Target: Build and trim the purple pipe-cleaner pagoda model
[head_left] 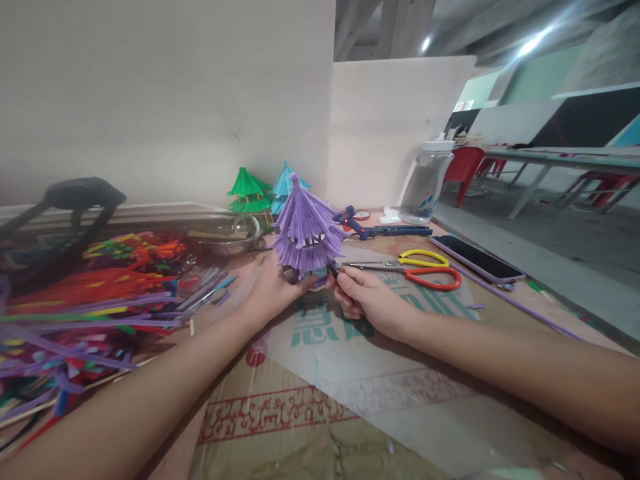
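A purple two-tiered pagoda [305, 220] made of fuzzy pipe cleaners stands upright in front of me. My left hand [283, 288] grips it low down on its left side, with the thumb along the base. Beside its lower right edge, my right hand [357, 293] is closed around a slim dark tool [332, 269], whose tip meets the lower tier. Most of that tool is hidden by the fingers, so its kind is unclear. Scissors [425, 269] with one yellow and one red handle lie just beyond my right hand.
Green [245, 190] and blue [287, 180] pagodas stand behind. Pipe cleaners [95, 313] are heaped at left near a clear bowl [220, 237]. A glue gun [357, 223], water bottle [427, 180] and phone [477, 259] line the back right. Printed cardboard [280, 413] covers the tabletop.
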The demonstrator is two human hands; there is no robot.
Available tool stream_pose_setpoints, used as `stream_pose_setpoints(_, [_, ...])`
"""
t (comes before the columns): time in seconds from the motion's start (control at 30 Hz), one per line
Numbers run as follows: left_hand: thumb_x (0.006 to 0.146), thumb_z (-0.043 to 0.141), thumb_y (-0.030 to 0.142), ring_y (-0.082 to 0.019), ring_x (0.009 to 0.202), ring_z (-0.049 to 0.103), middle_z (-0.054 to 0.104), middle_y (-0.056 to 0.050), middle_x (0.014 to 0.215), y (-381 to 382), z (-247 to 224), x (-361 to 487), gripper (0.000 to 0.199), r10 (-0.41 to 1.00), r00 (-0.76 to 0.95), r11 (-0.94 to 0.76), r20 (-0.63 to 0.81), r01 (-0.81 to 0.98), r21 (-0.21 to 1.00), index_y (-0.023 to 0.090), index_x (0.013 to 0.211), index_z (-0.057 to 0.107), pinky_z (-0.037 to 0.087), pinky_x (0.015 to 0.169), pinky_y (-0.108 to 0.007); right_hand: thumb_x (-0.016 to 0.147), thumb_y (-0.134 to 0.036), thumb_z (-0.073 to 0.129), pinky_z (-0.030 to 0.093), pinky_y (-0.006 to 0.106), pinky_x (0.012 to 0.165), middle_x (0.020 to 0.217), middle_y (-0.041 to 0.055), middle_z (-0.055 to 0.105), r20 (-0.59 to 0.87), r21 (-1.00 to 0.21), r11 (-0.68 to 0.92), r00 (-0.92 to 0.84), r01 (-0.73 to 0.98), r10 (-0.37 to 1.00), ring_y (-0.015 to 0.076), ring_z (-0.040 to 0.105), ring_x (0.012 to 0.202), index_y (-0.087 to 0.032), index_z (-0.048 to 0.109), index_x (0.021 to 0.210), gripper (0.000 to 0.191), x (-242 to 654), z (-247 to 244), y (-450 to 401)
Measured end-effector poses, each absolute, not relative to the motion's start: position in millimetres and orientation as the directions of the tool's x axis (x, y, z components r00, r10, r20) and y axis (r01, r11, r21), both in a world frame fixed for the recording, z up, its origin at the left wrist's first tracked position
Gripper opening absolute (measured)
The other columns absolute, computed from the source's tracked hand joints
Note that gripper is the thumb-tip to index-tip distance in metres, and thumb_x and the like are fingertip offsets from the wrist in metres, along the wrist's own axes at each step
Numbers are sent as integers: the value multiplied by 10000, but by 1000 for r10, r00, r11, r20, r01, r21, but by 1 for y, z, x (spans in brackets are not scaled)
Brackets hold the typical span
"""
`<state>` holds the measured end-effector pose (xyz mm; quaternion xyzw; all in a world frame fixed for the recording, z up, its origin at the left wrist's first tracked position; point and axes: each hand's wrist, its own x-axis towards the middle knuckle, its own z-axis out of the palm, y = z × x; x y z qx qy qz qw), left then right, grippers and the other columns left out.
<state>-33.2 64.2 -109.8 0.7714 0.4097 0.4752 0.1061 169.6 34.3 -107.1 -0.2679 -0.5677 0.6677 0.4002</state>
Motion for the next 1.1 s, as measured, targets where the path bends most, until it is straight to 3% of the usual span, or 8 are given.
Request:
stream_pose_setpoints(0.3, [785, 719, 365, -242, 1084, 613, 660, -96, 1147, 65, -111, -33, 258, 748, 211, -629, 629, 527, 571, 193, 926, 589, 496, 974, -421, 845, -512, 620, 146, 205, 418, 536, -107, 369, 88, -978, -28, -533, -206, 842, 40, 224, 410, -180, 525, 875, 347, 170, -107, 35])
stream_pose_setpoints(0.77, [770, 744, 362, -263, 1073, 632, 668, -109, 1130, 63, -111, -30, 376, 765, 190, -623, 615, 462, 632, 201, 1053, 554, 530, 918, -438, 845, -518, 622, 142, 206, 424, 540, -105, 355, 95, -977, -22, -528, -212, 844, 46, 221, 417, -187, 526, 884, 347, 171, -108, 36])
stream_pose_setpoints(1.1, [780, 728, 331, -242, 1050, 639, 662, -101, 1137, 62, -110, -30, 326, 755, 196, -634, 625, 463, 620, 195, 1024, 561, 540, 892, -393, 857, -518, 612, 151, 205, 420, 548, -102, 366, 91, -972, -42, -538, -230, 838, 46, 229, 418, -191, 516, 893, 342, 172, -108, 35])
